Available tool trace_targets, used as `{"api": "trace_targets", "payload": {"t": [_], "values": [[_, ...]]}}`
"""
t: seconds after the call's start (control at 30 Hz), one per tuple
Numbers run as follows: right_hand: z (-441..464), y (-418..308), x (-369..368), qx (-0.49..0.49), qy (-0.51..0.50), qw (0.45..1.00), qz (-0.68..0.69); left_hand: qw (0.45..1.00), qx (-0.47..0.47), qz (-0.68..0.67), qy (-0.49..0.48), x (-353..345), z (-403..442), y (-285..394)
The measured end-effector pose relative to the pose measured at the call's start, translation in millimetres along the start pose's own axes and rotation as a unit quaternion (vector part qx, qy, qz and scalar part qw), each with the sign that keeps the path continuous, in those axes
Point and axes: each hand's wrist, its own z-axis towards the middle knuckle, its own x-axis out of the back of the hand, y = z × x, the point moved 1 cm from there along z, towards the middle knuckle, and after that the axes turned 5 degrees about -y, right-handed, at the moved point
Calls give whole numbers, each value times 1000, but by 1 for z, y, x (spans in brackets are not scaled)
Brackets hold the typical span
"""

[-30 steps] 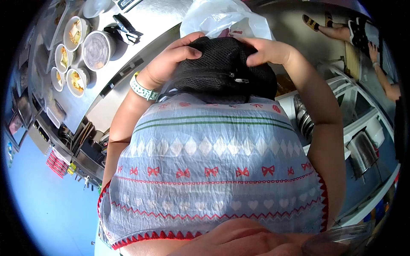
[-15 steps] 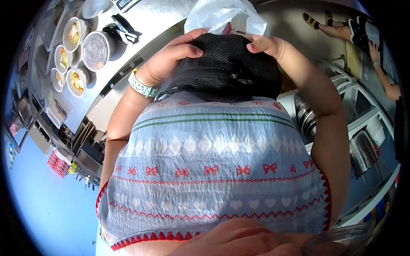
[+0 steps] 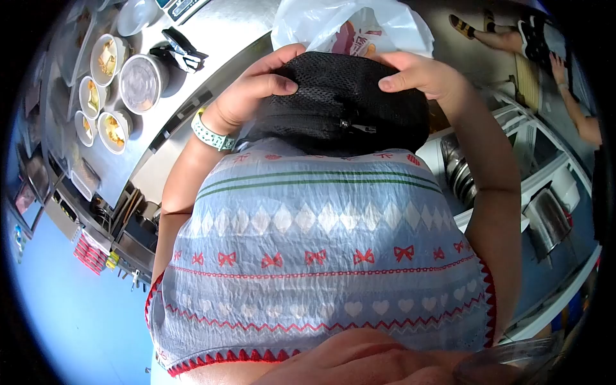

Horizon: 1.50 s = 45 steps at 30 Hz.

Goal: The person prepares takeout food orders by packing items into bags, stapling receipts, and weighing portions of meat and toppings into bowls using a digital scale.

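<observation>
A black mesh zip bag (image 3: pixel 337 86) is held in front of my waist, against the patterned apron (image 3: pixel 314 237). My left hand (image 3: pixel 266 83) grips its upper left edge, with the thumb on top of the mesh and the other fingers partly hidden behind. At the upper right, my right hand (image 3: pixel 417 76) pinches the bag the same way, thumb on the near side. A zip pull (image 3: pixel 362 128) hangs below the middle of the bag. Just beyond both hands is a white plastic bag (image 3: pixel 404 29) with a reddish print.
On the steel counter (image 3: pixel 228 19) to the left are several bowls of food (image 3: pixel 107 59), a lidded round container (image 3: pixel 141 83) and a black device (image 3: pixel 179 50). Racks with metal pans (image 3: pixel 545 224) stand at right. Another person's arm (image 3: pixel 577 112) and legs show at upper right.
My right hand has shifted slightly right, and the black bag looks a little wider. More of the white plastic bag and its print shows. My left hand has barely moved.
</observation>
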Motion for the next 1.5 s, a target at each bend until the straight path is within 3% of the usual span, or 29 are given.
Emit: {"api": "trace_targets", "payload": {"t": [0.1,0.23,0.27,0.37,0.43,0.5,0.63,0.7,0.83,0.9,0.97,1.03,1.1,1.2,1.33,1.5], "values": [[9,0,1,-23,-52,998,5,1000,7,10,-11,-3,2,5],[20,0,10,-32,-31,994,-98,1000,17,11,6,5,3,-3],[19,4,8,-20,27,994,-109,999,21,33,28,8,4,-4],[24,9,11,-17,54,993,-102,995,37,45,76,12,4,-10],[24,9,9,-24,78,981,-175,993,49,34,103,11,3,-11],[24,10,5,14,135,927,-350,993,30,-33,105,7,3,-10],[16,3,-13,172,113,924,-323,995,24,-50,82,3,1,-2],[8,-6,-30,109,143,892,-415,990,38,-78,114,7,1,-6],[15,1,-23,75,142,898,-410,992,34,-59,109,8,5,-13],[16,3,-14,78,119,899,-414,986,42,-121,104,3,5,-8],[19,5,-11,133,81,910,-385,988,40,-112,94,9,4,-13],[22,7,-11,129,79,919,-363,991,36,-102,84,11,4,-13],[29,13,-9,78,84,940,-320,992,48,-79,82,12,4,-11],[32,17,-8,158,109,909,-370,995,38,-35,82,22,3,-19],[30,16,-12,158,121,898,-391,992,34,-85,88,4,3,-4],[23,-1,-21,86,107,907,-397,995,39,-63,61,3,5,-4]]}}
